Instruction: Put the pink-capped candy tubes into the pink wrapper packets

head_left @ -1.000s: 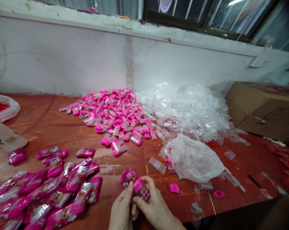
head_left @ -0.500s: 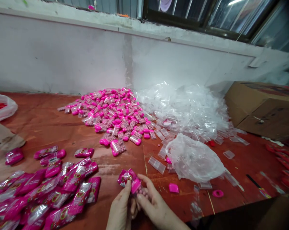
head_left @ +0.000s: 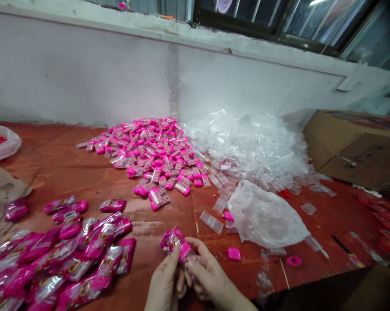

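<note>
- Left hand [head_left: 164, 283] sits at the bottom edge of the head view, fingers curled and thumb pinching the pink wrapper [head_left: 171, 239] at its lower end, so it is closed on the wrapper
- Right hand [head_left: 208, 276] lies just beside it, touching it, fingers bent around the pink-capped candy tube [head_left: 186, 252]; the tube's lower part is hidden in the fingers
- Tube and wrapper meet between the two hands: the wrapper lies up and to the left of the tube, its mouth toward the cap, and the tube's long axis runs slantwise from the right palm up-left toward the wrapper
- Both hands are equally close to the pair; the right one is behind the tube along its axis, the left one steadies the wrapper from the side
- Wrapped packs [head_left: 68, 259] lie spread to the left of the hands on the red table [head_left: 85, 181]; the heap of bare filled tubes [head_left: 152, 151] is well ahead, with the clear empty tubes [head_left: 246, 142] beside it
- A loose pink cap [head_left: 234, 253] rests near the right hand, apart from it
</note>
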A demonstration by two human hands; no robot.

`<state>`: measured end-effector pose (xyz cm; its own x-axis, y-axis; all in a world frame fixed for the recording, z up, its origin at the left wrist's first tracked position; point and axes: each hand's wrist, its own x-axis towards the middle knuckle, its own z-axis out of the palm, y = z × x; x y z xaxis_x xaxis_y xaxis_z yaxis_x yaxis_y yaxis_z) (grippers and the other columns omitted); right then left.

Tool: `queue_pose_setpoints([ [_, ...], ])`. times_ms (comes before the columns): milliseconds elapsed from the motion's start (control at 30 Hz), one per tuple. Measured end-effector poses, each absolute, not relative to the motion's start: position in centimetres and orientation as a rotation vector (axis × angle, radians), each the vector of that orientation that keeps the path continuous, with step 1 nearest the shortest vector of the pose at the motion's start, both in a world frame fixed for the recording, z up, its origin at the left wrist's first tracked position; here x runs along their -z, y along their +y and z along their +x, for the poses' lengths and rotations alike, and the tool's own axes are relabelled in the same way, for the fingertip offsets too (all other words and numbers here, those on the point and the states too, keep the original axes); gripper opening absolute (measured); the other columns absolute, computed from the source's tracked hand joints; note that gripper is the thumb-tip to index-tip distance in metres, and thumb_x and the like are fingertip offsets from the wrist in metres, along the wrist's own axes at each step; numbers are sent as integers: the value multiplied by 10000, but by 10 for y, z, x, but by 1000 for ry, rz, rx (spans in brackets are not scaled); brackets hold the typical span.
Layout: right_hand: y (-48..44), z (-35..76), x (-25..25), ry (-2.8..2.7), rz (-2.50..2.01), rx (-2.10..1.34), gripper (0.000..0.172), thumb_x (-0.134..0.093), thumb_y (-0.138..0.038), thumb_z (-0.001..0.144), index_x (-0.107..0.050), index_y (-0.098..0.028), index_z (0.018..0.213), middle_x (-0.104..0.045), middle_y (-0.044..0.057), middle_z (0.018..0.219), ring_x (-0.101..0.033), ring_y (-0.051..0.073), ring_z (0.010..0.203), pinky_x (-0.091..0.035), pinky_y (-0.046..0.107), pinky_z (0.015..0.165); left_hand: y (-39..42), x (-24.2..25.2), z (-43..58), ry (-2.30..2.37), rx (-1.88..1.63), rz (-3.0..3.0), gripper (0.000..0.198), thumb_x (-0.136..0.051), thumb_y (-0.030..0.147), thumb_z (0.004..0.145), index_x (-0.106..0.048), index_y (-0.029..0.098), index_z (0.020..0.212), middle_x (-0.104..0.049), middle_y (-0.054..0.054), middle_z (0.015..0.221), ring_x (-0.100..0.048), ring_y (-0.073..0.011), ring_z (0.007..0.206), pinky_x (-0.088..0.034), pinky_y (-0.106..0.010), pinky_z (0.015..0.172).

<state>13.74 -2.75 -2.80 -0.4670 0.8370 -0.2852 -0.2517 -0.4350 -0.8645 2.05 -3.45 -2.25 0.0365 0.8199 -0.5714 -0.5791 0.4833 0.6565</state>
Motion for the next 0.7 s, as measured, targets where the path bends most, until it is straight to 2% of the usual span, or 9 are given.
queue_pose_setpoints([
  [67,-28,135,27,-1014,-933,-1930,783,-647,-702,813,-371,-199,1345,-489,-107,596,-252,30,353,-207,157,360,-35,25,21,1078,-1102,274,615,-788,724,582,-622,132,558,-458,14,355,-346,-55,334,-223,-186,382],
  [167,-30,133,29,-1076,-853,-1830,716,-627,-680,851,-379,-206,1326,-553,-58,686,-461,68,483,-391,199,506,-36,25,20,1084,-1097,256,599,-813,704,561,-649,127,580,-412,36,332,-349,-59,325,-206,-183,370],
  [233,-31,135,30,-1134,-849,-1815,695,-619,-639,884,-363,-212,1368,-581,-21,779,-547,98,613,-444,248,626,-36,23,19,1091,-1086,248,606,-830,703,526,-664,124,596,-402,41,327,-352,-61,321,-192,-178,360],
  [333,-30,140,30,-1204,-875,-1837,705,-628,-608,895,-357,-212,1411,-566,-15,816,-558,109,674,-439,265,672,-35,22,19,1083,-1084,245,607,-835,706,508,-664,130,594,-398,43,324,-360,-65,320,-209,-177,358],
  [433,-30,142,30,-1233,-911,-1802,701,-620,-622,892,-380,-205,1401,-547,-18,823,-539,101,660,-430,259,651,-35,23,20,1069,-1096,244,587,-835,691,528,-657,135,582,-392,44,319,-348,-60,317,-229,-179,361],
  [700,-34,134,39,-1120,-836,-1811,594,-619,-553,925,-387,-181,1326,-621,-11,781,-618,114,604,-497,278,639,-35,19,24,1090,-1103,198,596,-867,681,459,-630,141,545,-362,59,308,-286,-37,307,-229,-175,358],
])
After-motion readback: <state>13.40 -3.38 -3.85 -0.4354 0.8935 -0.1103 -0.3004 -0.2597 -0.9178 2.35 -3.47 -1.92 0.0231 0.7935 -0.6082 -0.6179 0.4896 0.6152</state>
